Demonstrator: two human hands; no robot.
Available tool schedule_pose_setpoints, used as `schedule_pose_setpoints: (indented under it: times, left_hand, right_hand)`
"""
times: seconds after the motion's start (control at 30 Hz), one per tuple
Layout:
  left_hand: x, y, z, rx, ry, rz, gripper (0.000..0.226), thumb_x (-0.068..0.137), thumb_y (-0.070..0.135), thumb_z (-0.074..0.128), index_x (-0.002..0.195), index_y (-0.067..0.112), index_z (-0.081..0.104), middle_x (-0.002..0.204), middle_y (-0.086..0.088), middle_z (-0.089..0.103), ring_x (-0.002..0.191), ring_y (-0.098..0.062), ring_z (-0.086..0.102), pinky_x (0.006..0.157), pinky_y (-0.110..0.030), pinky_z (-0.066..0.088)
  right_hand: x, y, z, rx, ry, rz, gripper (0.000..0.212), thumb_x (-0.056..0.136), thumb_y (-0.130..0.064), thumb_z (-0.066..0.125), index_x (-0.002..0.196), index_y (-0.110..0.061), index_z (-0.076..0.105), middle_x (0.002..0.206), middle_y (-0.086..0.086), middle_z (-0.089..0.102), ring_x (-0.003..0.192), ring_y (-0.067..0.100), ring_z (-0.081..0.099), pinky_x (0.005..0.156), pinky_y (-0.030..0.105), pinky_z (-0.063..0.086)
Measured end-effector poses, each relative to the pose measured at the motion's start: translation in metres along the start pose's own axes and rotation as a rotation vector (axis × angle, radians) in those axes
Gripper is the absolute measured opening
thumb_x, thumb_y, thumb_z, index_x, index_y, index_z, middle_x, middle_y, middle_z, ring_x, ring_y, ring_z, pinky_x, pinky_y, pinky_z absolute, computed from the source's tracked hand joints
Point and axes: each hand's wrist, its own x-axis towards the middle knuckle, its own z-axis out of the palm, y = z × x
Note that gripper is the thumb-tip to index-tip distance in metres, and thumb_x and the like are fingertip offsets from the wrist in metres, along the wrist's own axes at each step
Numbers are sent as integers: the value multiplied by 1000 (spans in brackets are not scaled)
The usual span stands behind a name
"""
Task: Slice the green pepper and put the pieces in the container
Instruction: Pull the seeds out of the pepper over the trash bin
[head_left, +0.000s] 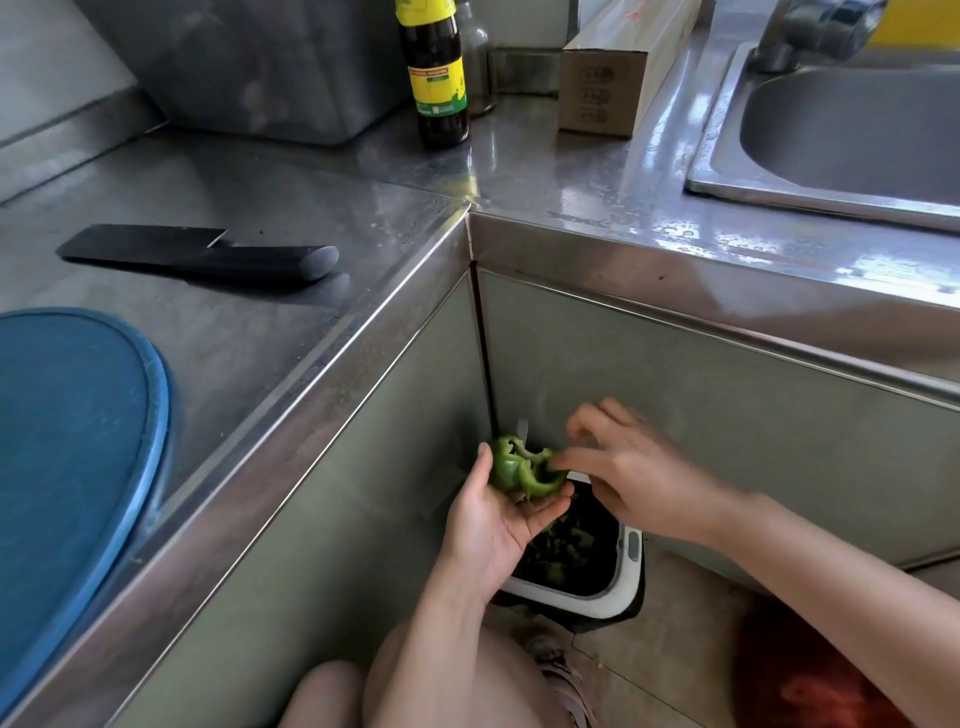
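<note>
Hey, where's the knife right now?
The knife lies flat on the steel counter at the upper left of the head view, just beyond the blue cutting board, its handle pointing right toward the counter's inner corner.

The counter (571, 171) is brushed stainless steel with a glossy sheen; the sink (857, 135) is duller satin metal. The knife (208, 257) looks matt black. The cutting board (67, 441) is matt blue plastic, and the box (597, 93) is brown cardboard. The green pepper (519, 470) has smooth, shiny skin.
</note>
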Motion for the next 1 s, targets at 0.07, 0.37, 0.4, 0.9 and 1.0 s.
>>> schedule_pose_setpoints:
  times: [0.07,0.37,0.4,0.9,1.0]
  left_hand:
    - [0,-1,0,28,-4,7,58,97,47,33,113,-3,57,99,-23,69,81,-34,68,68,-35,60]
    - [3,-6,2,116,14,62,48,92,38,43,122,2,55,116,-20,64,94,-28,66,79,-38,56]
    - [3,-7,2,122,24,75,51,88,38,46,124,2,54,117,-20,63,93,-27,66,78,-38,56]
    - [6,-10,-5,89,5,159,57,87,32,57,133,0,45,123,-25,57,97,-29,64,75,-35,55]
    - [9,-8,-8,56,-20,172,57,87,31,56,134,0,44,122,-24,57,99,-29,63,84,-39,54]
  right_hand:
    - [-1,-4,3,-57,-28,21,42,60,-5,67,98,-23,68,93,3,48,87,22,44,70,30,37]
    - [-3,-24,20,-233,0,133,12,58,-17,72,69,-17,66,84,3,49,81,22,39,69,34,28]
    - [-2,-26,22,-263,14,133,11,58,-16,70,68,-16,65,84,4,50,82,23,39,68,34,26]
    - [2,-42,28,-394,117,210,22,64,-12,53,78,-10,70,105,14,56,108,35,41,77,50,44]
    - [-2,-43,31,-316,134,274,42,51,-8,72,92,-11,72,116,15,59,113,36,40,76,51,48]
